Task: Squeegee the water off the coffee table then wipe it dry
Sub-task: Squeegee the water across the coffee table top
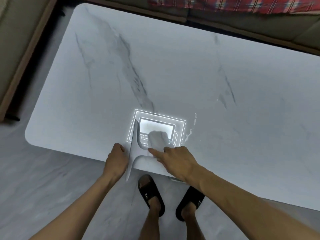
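Squeegee [133,149]: pale, T-shaped, at the near edge of the bench [173,70]; blade runs from the bright ceiling-light reflection [156,126] down past the bench edge, its lower tip over the floor [43,179]. Handle branches right and is mostly hidden under the right hand.

Cloth [158,138]: white, bunched, on the bench just right of the blade, over the reflection; near edge covered by fingers.

Left hand [115,161]: knuckles curled, set against the blade's left side at the bench edge; fingertips hidden, so whether it grips cannot be told.

Right hand [174,161]: fingers extended, loosely spread, reaching onto the handle and cloth; not closed around either.

Bench: white marble-look top with grey veins, rounded corners, right end cut off by the frame. Water beads [191,129]: thin broken line right of the reflection.

Surroundings: two black slippers [150,193]; sofa [242,23] with red plaid fabric [233,4], blurred, cut off at top.
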Available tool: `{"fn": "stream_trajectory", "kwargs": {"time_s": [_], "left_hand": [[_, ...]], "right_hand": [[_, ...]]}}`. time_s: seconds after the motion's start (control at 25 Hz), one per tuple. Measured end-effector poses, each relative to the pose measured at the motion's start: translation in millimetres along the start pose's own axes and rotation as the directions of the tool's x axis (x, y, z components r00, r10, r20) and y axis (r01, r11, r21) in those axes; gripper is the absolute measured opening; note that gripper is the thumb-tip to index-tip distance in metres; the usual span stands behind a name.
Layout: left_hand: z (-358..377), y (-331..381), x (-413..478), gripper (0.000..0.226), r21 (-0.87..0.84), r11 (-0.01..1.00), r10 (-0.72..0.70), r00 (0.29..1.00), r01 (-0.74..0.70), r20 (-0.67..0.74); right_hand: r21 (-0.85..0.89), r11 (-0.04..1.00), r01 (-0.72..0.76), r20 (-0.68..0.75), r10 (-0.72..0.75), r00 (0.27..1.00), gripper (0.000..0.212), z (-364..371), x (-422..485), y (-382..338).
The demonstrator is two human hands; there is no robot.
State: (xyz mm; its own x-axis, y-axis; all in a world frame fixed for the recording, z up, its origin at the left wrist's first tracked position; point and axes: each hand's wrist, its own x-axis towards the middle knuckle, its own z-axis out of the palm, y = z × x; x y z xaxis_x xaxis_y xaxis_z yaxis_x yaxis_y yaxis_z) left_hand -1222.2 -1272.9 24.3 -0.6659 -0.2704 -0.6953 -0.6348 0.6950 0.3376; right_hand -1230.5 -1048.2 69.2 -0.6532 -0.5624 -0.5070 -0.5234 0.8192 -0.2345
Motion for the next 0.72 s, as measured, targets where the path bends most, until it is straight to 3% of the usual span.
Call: {"fn": "stream_trajectory", "kwargs": {"time_s": [0.32, 0.48, 0.56, 0.72], "left_hand": [[36.6, 24.0, -21.1, 0.017, 0.110, 0.986, 0.100, 0.975, -0.123, 0.196], [47.3, 35.1, -26.3, 0.015, 0.155, 0.978, 0.097, 0.960, -0.141, 0.262], [47.2, 35.3, -28.9, 0.014, 0.135, 0.982, 0.101, 0.974, -0.130, 0.203], [28.2, 26.3, -32.3, 0.021, -0.042, 0.999, 0.001, 0.994, -0.005, -0.110]], "right_hand": [[0.002, 0.973, -0.231, 0.019, 0.231, 0.973, 0.044, 14.5, -128.6, 113.0], [-0.037, 0.962, -0.271, -0.007, 0.271, 0.963, 0.042, 2.4, -158.7, 121.7], [0.006, 0.975, -0.222, -0.029, 0.222, 0.975, 0.043, -5.9, -147.7, 103.4], [0.046, 0.998, -0.034, -0.022, 0.035, 0.999, 0.046, -13.6, -69.5, 49.4]]}}
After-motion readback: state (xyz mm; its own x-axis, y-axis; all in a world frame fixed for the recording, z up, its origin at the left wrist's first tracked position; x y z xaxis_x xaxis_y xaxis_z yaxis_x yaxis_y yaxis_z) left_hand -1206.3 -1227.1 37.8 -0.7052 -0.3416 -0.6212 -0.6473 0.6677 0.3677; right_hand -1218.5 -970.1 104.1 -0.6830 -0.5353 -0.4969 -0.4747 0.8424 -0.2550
